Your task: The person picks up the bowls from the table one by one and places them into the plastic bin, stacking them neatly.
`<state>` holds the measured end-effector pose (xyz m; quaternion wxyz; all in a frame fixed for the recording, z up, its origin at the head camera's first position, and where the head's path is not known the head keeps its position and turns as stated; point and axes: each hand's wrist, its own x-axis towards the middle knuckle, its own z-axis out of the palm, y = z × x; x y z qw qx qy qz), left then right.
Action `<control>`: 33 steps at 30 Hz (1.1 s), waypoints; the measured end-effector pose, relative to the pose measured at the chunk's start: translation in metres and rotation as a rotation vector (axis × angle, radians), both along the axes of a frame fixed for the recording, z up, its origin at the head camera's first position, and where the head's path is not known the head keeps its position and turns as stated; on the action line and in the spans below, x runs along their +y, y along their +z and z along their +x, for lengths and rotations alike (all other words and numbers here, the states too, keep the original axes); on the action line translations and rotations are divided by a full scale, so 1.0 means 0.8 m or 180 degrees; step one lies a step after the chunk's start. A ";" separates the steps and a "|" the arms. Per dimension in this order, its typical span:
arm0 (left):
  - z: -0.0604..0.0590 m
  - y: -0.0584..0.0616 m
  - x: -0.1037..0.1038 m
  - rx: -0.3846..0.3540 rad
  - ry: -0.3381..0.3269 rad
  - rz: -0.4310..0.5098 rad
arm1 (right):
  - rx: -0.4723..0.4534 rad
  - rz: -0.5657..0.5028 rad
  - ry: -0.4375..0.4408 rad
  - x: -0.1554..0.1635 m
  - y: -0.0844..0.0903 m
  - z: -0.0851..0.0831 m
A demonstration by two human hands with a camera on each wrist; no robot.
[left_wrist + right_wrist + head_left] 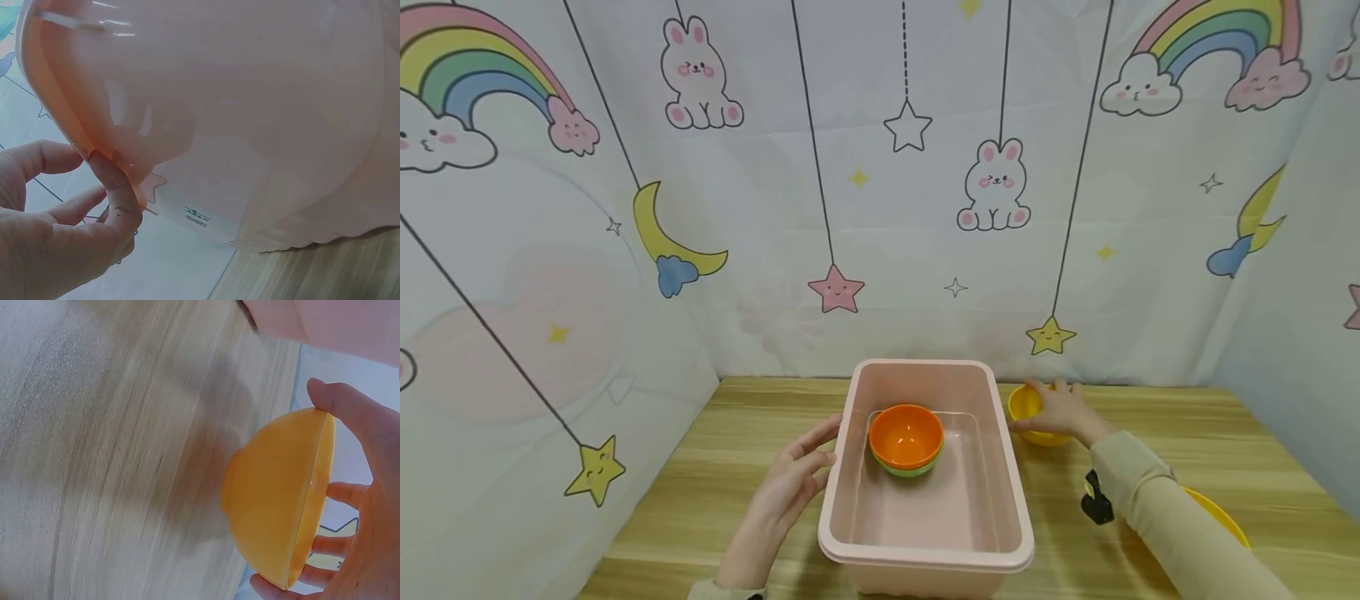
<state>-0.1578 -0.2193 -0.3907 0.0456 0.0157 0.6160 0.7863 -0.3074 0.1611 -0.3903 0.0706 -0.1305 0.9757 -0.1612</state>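
Note:
A pink plastic bin (925,553) stands on the wooden table, with an orange bowl (907,437) stacked in a green bowl (904,472) inside it. My left hand (793,475) is at the bin's left side. In the left wrist view its curled thumb and finger pinch the rim of the bin. To the right of the bin, my right hand (1060,412) grips a yellow bowl (275,494) across its rim, thumb on one side and fingers on the other. Whether that bowl's base touches the table I cannot tell.
A larger yellow round item (1221,515) lies at the right, partly hidden under the right forearm. A black object (1097,500) shows by the right sleeve. White cloth (895,242) printed with rabbits, stars and rainbows closes off the back and sides of the table (760,408).

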 end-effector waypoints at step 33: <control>0.000 -0.001 -0.001 0.0010 -0.0056 0.0013 | 0.0393 0.0036 0.0018 -0.005 0.022 0.028</control>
